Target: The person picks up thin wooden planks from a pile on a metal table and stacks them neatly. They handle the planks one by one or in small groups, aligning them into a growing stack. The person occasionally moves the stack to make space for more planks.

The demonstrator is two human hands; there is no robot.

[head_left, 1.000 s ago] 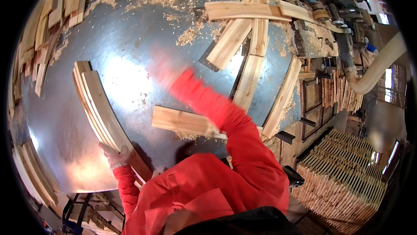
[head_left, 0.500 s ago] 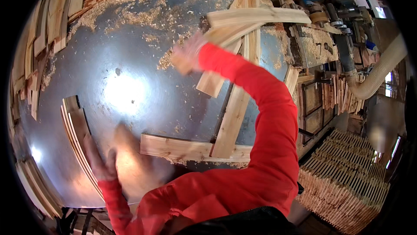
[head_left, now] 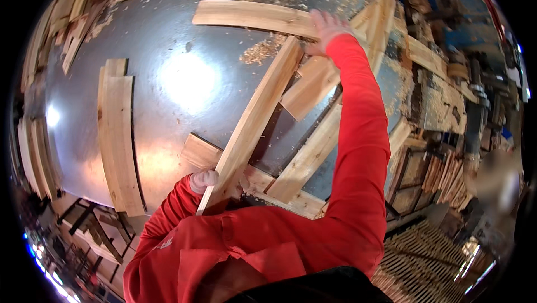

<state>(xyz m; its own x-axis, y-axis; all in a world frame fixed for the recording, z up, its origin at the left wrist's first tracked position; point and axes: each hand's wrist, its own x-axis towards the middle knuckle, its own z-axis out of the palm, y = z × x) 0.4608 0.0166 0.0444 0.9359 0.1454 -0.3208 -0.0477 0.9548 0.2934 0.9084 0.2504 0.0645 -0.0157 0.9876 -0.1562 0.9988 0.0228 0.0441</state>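
Left hand (head_left: 202, 180) now grips upward-slanting board (head_left: 254, 121)

A metal table (head_left: 184, 79) filled the middle of the view. On its left part lay a stack of curved boards (head_left: 117, 135). A long plank (head_left: 254, 124) ran slantwise from the near edge toward the far side, its near end at the left hand (head_left: 204, 180). Across the far side lay another curved board (head_left: 251, 17), with the right hand (head_left: 325, 26) on its right end. Shorter planks (head_left: 313, 82) lay crossed under the long one, to its right. Sawdust (head_left: 260, 51) sat between the long plank and the far board.
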